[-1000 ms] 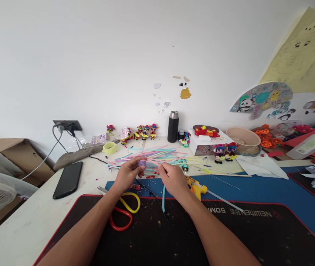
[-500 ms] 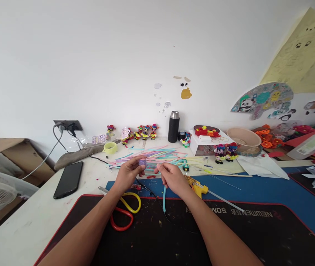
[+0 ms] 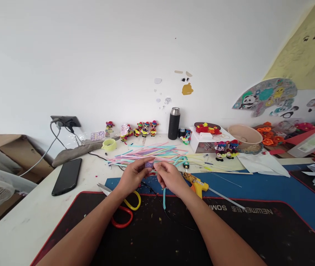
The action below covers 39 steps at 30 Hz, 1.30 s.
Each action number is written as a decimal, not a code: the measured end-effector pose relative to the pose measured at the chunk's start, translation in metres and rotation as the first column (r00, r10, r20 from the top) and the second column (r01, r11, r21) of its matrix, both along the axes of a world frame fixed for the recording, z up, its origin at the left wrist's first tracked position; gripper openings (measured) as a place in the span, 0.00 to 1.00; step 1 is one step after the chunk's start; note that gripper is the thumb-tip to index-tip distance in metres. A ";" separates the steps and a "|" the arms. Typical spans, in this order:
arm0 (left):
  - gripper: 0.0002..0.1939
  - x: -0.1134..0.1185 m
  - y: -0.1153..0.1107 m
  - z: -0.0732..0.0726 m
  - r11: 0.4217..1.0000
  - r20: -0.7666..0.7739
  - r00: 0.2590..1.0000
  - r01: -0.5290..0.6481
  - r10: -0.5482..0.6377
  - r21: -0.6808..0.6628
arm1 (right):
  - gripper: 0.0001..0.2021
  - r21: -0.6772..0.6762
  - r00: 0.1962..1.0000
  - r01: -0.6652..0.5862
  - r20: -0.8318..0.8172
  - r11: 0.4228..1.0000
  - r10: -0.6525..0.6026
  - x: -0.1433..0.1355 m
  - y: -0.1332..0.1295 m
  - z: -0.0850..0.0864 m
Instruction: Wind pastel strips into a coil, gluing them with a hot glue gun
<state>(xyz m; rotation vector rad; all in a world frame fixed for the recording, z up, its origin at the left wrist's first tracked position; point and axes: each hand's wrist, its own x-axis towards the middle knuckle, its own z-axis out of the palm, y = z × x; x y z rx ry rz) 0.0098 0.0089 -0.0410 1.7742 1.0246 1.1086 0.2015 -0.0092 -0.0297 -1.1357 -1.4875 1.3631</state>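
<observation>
Between the thumb and fingers of my left hand point(image 3: 134, 172) is a small purple piece point(image 3: 149, 164). Close beside it, the fingertips of my right hand point(image 3: 170, 176) are pinched together near the piece's right side; a light blue fuzzy strip point(image 3: 164, 199) hangs below this hand. Whatever sits between the right fingertips is too small to make out. Behind both hands lies a pile of pastel fuzzy strips point(image 3: 146, 152). Scissors with red and yellow handles point(image 3: 122, 217) lie partly under my left forearm, and a yellow glue gun point(image 3: 200, 187) rests right of my right hand.
A black mat point(image 3: 152, 240) covers the front of the table. At the left lies a phone point(image 3: 67, 177), with yellow-green tape point(image 3: 109, 144) farther back. A black bottle point(image 3: 174, 123), small colourful figures point(image 3: 145, 129) and a white box point(image 3: 209, 142) stand near the wall.
My left hand and the purple piece have moved right, closer to my right hand. The purple piece is turned differently. The view has shifted slightly.
</observation>
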 end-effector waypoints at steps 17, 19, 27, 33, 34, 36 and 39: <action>0.38 0.009 -0.010 0.009 0.988 0.094 0.988 0.127 -0.119 -0.083 | 0.27 -0.144 0.981 0.036 -0.185 0.989 -0.062 -0.003 -0.003 0.014; 0.38 0.009 -0.011 0.010 0.988 0.096 0.988 0.129 -0.121 -0.085 | 0.27 -0.156 0.978 0.026 -0.202 0.987 -0.057 -0.003 -0.003 0.014; 0.40 0.010 -0.012 0.010 0.989 0.129 0.985 0.128 -0.116 -0.081 | 0.30 -0.195 0.950 -0.020 -0.309 0.980 -0.042 -0.005 -0.003 0.011; 0.41 0.012 -0.012 0.009 0.994 0.117 0.990 0.088 -0.080 -0.061 | 0.29 -0.200 0.931 -0.031 -0.361 0.979 -0.044 -0.007 -0.002 0.009; 0.41 0.012 -0.011 0.009 0.994 0.111 0.991 0.086 -0.079 -0.060 | 0.29 -0.201 0.931 -0.034 -0.362 0.979 -0.042 -0.007 -0.002 0.008; 0.41 0.011 -0.010 0.007 0.995 0.102 0.992 0.082 -0.076 -0.058 | 0.30 -0.211 0.932 -0.041 -0.360 0.977 -0.039 -0.007 -0.003 0.008; 0.41 0.010 -0.008 0.006 0.995 0.109 0.992 0.074 -0.067 -0.060 | 0.30 -0.226 0.929 -0.058 -0.370 0.972 -0.031 -0.006 -0.003 0.007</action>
